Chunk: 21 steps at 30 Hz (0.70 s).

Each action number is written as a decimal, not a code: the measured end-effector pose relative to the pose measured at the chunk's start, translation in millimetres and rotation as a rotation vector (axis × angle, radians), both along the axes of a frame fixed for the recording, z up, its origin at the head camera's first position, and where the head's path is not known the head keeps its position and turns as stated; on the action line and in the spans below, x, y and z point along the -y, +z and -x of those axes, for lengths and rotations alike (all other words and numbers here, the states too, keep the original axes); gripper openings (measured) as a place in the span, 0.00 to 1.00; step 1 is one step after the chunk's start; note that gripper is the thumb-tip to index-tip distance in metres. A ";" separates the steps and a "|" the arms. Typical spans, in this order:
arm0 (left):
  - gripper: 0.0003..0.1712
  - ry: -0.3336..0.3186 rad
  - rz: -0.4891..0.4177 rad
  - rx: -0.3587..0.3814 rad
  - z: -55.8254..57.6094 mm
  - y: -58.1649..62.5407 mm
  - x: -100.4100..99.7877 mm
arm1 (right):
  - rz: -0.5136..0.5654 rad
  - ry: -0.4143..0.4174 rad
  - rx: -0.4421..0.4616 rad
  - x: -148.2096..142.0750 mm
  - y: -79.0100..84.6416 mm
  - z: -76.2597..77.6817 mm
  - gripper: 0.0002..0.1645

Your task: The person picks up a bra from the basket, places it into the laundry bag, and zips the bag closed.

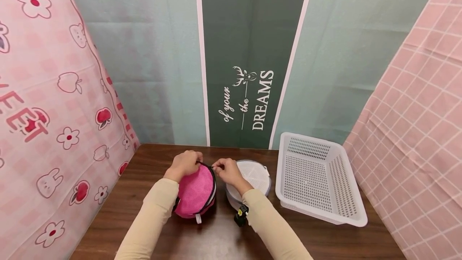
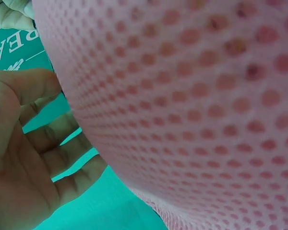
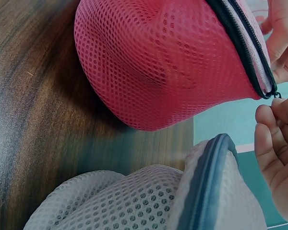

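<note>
A pink mesh laundry bag (image 1: 196, 189) with a black zipper (image 3: 247, 52) round its top stands on the table. Its zipper is partly undone, the two edges apart in the right wrist view. At the far side of the rim my left hand (image 1: 185, 164) pinches the edge between thumb and fingers; the mesh fills most of the left wrist view. My right hand (image 1: 228, 171) pinches the small zipper pull (image 3: 277, 94) at the rim's right side. Just right of it sits a white mesh laundry bag (image 1: 254, 173) with a grey zipper (image 3: 209, 177), partly behind my right wrist.
A white plastic basket (image 1: 321, 212) with slotted walls stands at the right of the brown wooden table (image 1: 213, 244). Printed cloths hang behind and on both sides. A small black device (image 1: 240, 216) is strapped at my right wrist.
</note>
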<state>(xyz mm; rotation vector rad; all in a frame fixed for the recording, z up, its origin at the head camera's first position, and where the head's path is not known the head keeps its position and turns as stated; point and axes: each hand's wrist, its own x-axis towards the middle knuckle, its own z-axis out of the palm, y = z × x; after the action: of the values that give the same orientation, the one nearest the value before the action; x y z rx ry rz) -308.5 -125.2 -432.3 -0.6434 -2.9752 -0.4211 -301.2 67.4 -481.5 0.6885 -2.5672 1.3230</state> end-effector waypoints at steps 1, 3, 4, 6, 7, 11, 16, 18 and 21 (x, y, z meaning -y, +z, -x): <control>0.05 0.007 0.000 -0.009 0.2 -0.6 1.0 | 0.003 -0.001 0.002 -0.3 0.4 -0.5 0.04; 0.05 0.025 0.001 -0.023 0.4 -1.7 3.4 | 0.006 0.000 0.003 -1.2 1.2 -1.5 0.04; 0.04 0.038 0.003 -0.028 0.5 -2.2 4.8 | 0.006 0.001 0.000 -1.7 1.5 -1.9 0.04; 0.04 0.063 0.008 -0.039 0.7 -3.0 7.9 | 0.007 0.007 -0.001 -2.8 1.7 -2.6 0.04; 0.04 0.076 0.011 -0.042 0.8 -3.5 9.4 | 0.006 0.009 0.002 -3.4 1.5 -2.5 0.04; 0.03 0.121 0.009 -0.037 1.0 -5.0 14.5 | 0.001 0.006 0.017 -5.4 0.5 -2.3 0.04; 0.03 0.149 -0.004 -0.016 0.8 -6.6 18.3 | 0.003 0.008 0.026 -5.5 0.1 -3.1 0.04; 0.03 0.157 -0.007 -0.013 0.7 -6.9 19.4 | 0.008 0.012 0.026 -4.9 0.3 -3.7 0.04; 0.03 0.179 -0.013 -0.011 0.0 -7.0 22.0 | 0.020 0.021 0.030 -4.1 0.7 -4.7 0.04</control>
<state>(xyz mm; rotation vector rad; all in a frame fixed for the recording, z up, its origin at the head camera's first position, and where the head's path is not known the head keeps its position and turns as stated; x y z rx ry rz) -308.5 -147.2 -439.3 -0.3716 -2.9833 -0.4216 -296.5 71.5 -480.8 0.6998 -2.5727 1.3743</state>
